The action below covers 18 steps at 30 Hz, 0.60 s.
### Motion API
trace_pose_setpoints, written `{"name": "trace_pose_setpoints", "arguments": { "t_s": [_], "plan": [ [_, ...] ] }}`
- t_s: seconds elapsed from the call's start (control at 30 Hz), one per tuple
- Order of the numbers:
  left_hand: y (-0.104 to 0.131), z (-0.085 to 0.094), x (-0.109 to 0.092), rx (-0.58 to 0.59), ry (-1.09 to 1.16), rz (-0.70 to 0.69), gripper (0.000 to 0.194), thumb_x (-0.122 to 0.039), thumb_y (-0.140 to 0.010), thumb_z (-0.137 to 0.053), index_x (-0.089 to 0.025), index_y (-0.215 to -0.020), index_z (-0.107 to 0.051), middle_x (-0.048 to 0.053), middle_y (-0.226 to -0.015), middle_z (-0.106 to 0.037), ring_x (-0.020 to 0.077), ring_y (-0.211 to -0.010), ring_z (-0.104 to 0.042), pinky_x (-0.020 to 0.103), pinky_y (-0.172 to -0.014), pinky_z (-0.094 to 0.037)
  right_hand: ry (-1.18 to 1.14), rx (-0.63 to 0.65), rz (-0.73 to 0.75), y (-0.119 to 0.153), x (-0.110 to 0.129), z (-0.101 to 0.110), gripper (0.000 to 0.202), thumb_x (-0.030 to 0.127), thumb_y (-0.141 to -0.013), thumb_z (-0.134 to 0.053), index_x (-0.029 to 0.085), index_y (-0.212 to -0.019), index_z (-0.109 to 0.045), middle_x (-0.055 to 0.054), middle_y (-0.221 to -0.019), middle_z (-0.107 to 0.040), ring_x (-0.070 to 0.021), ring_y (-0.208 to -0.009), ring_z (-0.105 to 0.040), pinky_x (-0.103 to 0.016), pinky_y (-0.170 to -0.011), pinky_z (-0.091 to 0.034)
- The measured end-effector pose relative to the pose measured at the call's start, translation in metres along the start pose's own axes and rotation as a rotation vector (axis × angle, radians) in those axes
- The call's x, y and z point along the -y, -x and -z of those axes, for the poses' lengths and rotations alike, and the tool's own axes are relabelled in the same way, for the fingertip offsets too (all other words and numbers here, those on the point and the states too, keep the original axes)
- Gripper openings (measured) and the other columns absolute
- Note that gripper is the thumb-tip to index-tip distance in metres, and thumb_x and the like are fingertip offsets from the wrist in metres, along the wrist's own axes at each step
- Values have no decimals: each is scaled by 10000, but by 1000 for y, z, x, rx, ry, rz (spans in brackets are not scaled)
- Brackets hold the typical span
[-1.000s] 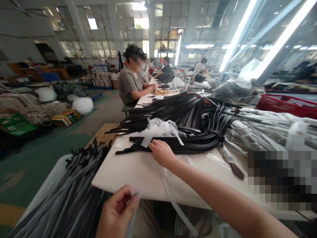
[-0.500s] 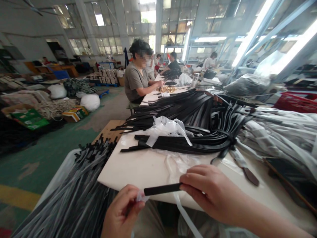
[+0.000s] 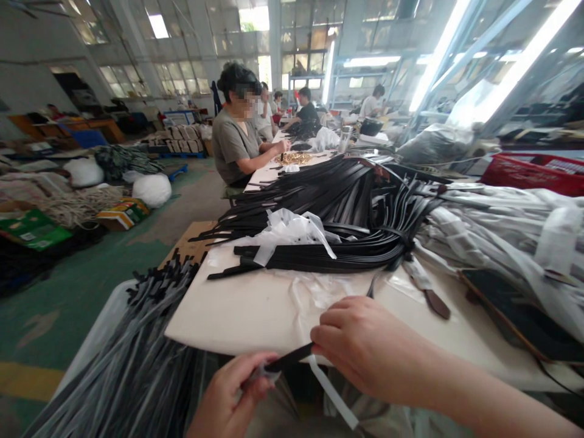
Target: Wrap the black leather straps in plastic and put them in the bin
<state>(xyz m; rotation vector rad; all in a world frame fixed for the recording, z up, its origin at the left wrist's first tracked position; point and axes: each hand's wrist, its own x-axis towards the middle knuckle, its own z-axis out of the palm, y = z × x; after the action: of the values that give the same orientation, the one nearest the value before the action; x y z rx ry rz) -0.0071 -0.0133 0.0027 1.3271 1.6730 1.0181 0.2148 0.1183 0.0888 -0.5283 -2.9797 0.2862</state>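
Note:
A short stretch of black strap (image 3: 292, 358) runs between my two hands in front of the table edge. My left hand (image 3: 241, 386) pinches a bit of clear plastic film (image 3: 270, 372) around the strap's left end. Fingers of my right hand (image 3: 340, 340) are closed on the strap's other end. A pale plastic strip (image 3: 335, 395) hangs below my right hand. Behind my hands, crumpled white film (image 3: 296, 234) lies over a big bundle of black straps (image 3: 328, 258) on the white table (image 3: 228, 316).
A bin (image 3: 98, 331) of film-wrapped black straps (image 3: 150, 340) stands at the left. On the table's right are a brown-tipped strap (image 3: 437, 304), a dark flat board (image 3: 520, 316) and piled whitish wrapping (image 3: 506, 225). A person (image 3: 239, 137) works across the table.
The black strap has tilted, its left end lower, and my left hand's film now surrounds that end. My right hand has shifted slightly left. The whole view has swung a little.

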Motion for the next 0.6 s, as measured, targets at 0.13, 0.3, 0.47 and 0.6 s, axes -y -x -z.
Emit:
{"name": "trace_pose_setpoints", "arguments": {
  "t_s": [0.13, 0.3, 0.47, 0.6],
  "plan": [
    [-4, -1, -12, 65, -130, -37, 257, -448, -846, -603, -244, -847, -759, 24, -786, -742, 201, -754, -660, 231, -720, -480, -6, 39, 38, -1, 5, -1, 189, 223, -937, -515, 199, -764, -590, 2, -681, -632, -140, -558, -515, -325, -558, -225],
    [-12, -14, -14, 129, -298, -187, 238, -192, -880, -485, -226, -758, -687, 6, -725, -702, 160, -693, -642, 207, -654, -432, 6, 80, 81, -8, 22, -23, 48, 194, -856, -571, 182, -829, -609, -25, -760, -677, -181, -615, -579, -322, -533, -241],
    [-15, -30, 9, 66, -370, -453, 314, -273, -958, -400, -231, -761, -641, 12, -697, -684, 156, -652, -643, 215, -625, -443, -82, 80, 61, -11, 29, -52, 67, 208, -803, -601, 177, -862, -598, -23, -817, -695, -180, -652, -610, -312, -524, -284],
    [-18, -26, 21, 29, -607, -592, 363, -341, -1003, -328, -233, -798, -608, 15, -685, -698, 158, -607, -668, 220, -573, -476, -70, 59, 48, -9, 20, -57, 69, 242, -859, -585, 177, -839, -594, -31, -813, -688, -186, -668, -626, -306, -518, -311]
  ]
}}
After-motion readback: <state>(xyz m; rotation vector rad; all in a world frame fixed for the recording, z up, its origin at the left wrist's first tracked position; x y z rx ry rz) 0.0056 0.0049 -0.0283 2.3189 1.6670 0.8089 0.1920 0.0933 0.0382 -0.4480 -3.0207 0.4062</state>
